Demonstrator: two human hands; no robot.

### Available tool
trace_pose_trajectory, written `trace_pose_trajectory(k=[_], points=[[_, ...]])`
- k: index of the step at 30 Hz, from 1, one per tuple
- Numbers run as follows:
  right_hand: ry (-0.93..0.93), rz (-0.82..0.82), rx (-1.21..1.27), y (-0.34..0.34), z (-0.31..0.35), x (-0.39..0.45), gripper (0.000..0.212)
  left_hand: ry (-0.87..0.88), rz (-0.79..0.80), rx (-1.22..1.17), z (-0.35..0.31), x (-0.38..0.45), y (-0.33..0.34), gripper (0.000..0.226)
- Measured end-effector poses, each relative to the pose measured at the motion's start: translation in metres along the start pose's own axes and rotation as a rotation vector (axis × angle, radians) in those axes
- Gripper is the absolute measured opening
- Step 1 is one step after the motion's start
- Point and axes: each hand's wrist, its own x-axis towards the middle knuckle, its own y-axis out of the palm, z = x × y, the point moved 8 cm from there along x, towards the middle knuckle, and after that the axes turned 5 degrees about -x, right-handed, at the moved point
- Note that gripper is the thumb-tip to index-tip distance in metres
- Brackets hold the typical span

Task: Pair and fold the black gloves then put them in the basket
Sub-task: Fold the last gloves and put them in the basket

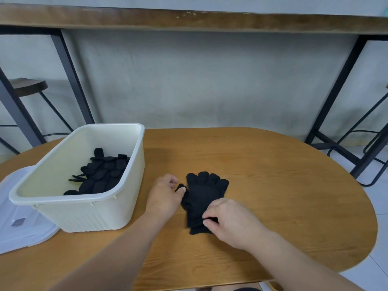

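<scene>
A pair of black gloves (202,193) lies stacked flat on the wooden table (273,185), fingers pointing away from me. My left hand (164,196) pinches the glove's thumb at its left side. My right hand (231,219) pinches the cuff end at the near edge. To the left stands a cream plastic basket (84,215) holding several more black gloves (100,173).
A translucent white lid (21,227) lies under the basket's left side at the table's left edge. Beyond the table are a grey wall, black metal bench legs (333,95) and a stool (27,87).
</scene>
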Motion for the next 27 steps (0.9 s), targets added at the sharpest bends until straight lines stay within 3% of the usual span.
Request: trace_pose_trajectory(k=[4,7,13,27], points=[[0.021,0.014,0.006,0.002,-0.005,0.004,0.027,0.174,0.292,-0.108,-0.006,-0.031,0.013,0.032],[0.019,0.039,-0.021,0.002,-0.005,0.004,0.033,0.234,0.475,0.025,0.001,-0.048,0.026,0.046],[-0.011,0.060,-0.066,0.001,0.003,0.001,0.032,0.321,0.409,0.154,0.001,-0.055,0.028,0.052],[-0.092,-0.017,-0.178,-0.003,0.014,-0.016,0.035,0.289,0.417,0.194,-0.001,-0.058,0.030,0.051]])
